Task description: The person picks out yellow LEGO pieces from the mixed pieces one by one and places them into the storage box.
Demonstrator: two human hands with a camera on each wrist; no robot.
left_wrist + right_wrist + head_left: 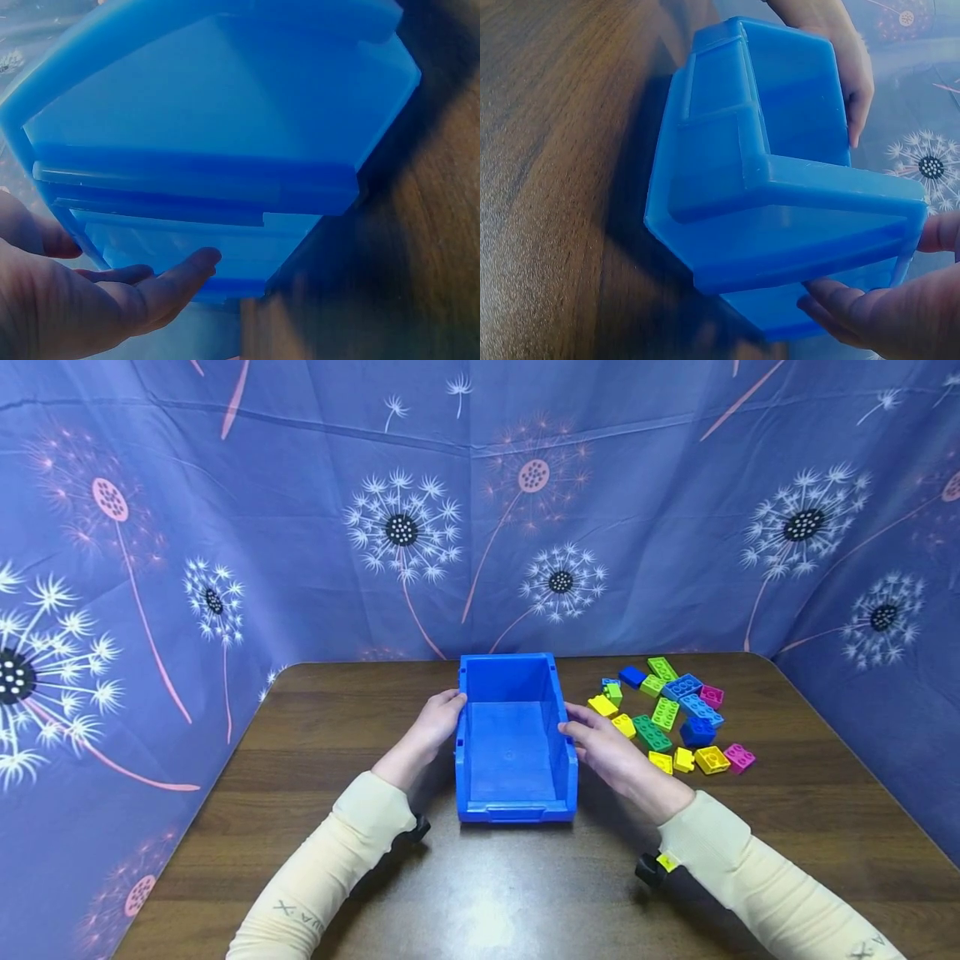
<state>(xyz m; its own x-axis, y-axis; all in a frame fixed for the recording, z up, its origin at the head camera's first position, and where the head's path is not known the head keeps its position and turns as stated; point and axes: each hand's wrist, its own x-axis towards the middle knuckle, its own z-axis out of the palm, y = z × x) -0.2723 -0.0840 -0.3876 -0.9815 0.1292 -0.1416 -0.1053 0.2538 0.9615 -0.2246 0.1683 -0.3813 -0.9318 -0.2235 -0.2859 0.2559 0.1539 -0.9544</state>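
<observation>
A blue plastic storage bin (pixel 513 752) with a low front lip is held between two hands at the middle of the table, and nothing lies inside it. My left hand (pixel 433 727) grips its left side wall; in the left wrist view the fingers (pixel 176 289) lie under a ledge on the outer wall. On the opposite side my right hand (pixel 611 752) pinches the right wall, thumb over the rim and fingers outside. The right wrist view shows those fingers (pixel 847 304) against the outer wall. Whether the bin's base touches the table cannot be told.
Several loose toy building bricks (pixel 665 713) in green, yellow, blue and pink lie scattered to the right of the bin, near the right hand. The wooden table (pixel 315 760) ends at a blue curtain (pixel 300 527) with dandelion prints, which hangs behind and at both sides.
</observation>
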